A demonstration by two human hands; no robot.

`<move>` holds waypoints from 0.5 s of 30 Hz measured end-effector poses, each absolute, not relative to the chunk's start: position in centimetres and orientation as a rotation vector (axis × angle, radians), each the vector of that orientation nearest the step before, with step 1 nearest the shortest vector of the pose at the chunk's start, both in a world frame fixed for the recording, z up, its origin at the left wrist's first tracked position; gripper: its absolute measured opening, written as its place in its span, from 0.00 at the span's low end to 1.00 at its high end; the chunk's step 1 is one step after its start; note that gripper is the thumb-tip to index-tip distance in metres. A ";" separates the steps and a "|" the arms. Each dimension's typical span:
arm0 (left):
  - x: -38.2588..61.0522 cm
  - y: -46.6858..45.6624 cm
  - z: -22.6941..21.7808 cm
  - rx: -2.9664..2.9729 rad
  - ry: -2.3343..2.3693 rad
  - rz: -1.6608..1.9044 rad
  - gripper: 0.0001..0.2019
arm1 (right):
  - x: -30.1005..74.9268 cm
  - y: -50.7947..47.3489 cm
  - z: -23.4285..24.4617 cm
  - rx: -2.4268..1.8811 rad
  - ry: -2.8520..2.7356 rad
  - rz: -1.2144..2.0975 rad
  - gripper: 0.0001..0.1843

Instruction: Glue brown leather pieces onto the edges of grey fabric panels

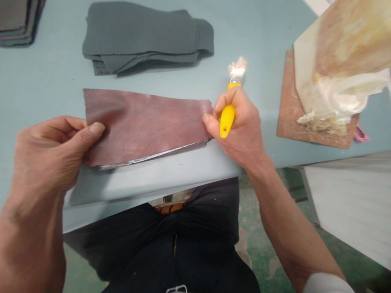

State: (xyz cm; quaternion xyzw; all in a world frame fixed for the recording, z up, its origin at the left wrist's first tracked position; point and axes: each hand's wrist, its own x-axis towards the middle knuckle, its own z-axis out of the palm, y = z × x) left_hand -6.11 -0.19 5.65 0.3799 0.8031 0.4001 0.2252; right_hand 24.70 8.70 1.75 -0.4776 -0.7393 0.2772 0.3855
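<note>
A reddish-brown leather piece (149,126) is stretched between my two hands above the table's front part. My left hand (51,150) pinches its left end, thumb on top and fingers hidden beneath. At the right end, my right hand (241,126) grips the corner between thumb and fingers. That same hand also holds a yellow-handled paintbrush (227,118), its bristles whitish and pointing away from me. Along the leather's near edge runs a shiny pale strip, with another layer showing below it.
A stack of dark grey pieces (146,32) lies beyond the leather. At the right, a glue-crusted container (308,73) leans over a brown board (285,110). More stacked pieces (15,20) sit at the far left. The table's near edge borders my lap.
</note>
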 end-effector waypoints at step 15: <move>-7.0 -0.9 5.1 1.067 1.820 1.120 0.20 | 24.3 8.2 3.0 -1.389 -1.841 0.561 0.13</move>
